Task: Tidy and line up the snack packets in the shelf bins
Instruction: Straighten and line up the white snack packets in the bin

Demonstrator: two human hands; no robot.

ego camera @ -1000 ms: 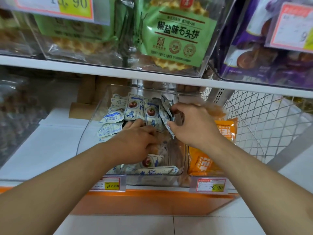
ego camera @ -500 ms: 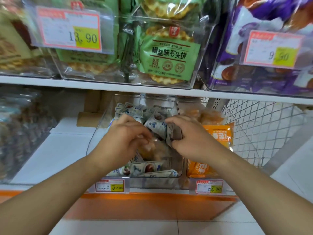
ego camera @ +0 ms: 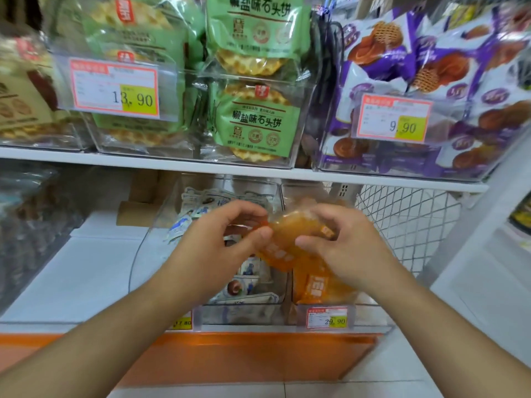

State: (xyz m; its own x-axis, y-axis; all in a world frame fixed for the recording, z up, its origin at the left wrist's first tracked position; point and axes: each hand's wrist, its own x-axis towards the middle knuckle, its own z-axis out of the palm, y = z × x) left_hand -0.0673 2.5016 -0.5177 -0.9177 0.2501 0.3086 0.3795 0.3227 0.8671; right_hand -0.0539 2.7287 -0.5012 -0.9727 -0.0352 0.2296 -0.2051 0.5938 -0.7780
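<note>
Above the clear bins (ego camera: 283, 308), orange packet (ego camera: 283, 239) pinched between both hands' fingers (ego camera: 260, 233).

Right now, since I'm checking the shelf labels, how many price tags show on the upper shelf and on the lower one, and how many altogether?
Upper shelf price tags: 2 (13.90 tag, 9.90 tag)
Lower shelf price tags: 2 (17.80 tag, partly hidden; 29.90 tag)
Total: 4
</note>
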